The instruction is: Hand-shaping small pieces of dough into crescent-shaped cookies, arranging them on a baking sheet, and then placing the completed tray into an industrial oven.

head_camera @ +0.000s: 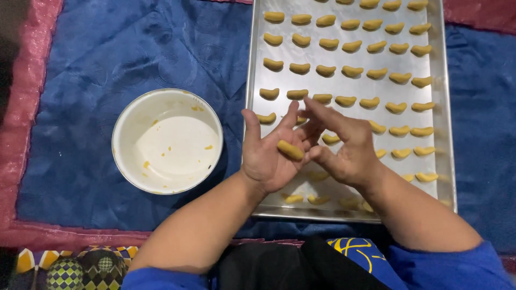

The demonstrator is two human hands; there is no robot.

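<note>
I see my left hand (269,153) held palm up over the near edge of the metal baking tray (252,96), its fingers spread apart and pointing away from me. A short roll of yellow dough (291,150) lies across that open palm, near the base of the fingers; nothing is clamped on it from the left side, it simply rests there. My right hand (349,150) sits just beside the left, on its thumb side, palm turned inward, with the fingers stretched out over the left fingertips and the thumb reaching toward the roll. I cannot tell whether the right thumb actually touches the dough or stops just short of it. The right hand is not closed on anything.

Beyond both hands and under them, the tray carries rows of small curved dough pieces (345,70), crescent shaped and the same yellow, set apart from one another. A few more lie beneath my wrists, partly hidden.

Off to the outer side of my left hand, well apart from it, stands a round white bowl (167,140), with only crumbs and smears of yellow inside. Bowl and tray both rest on a blue cloth (107,53) with a pink border.
</note>
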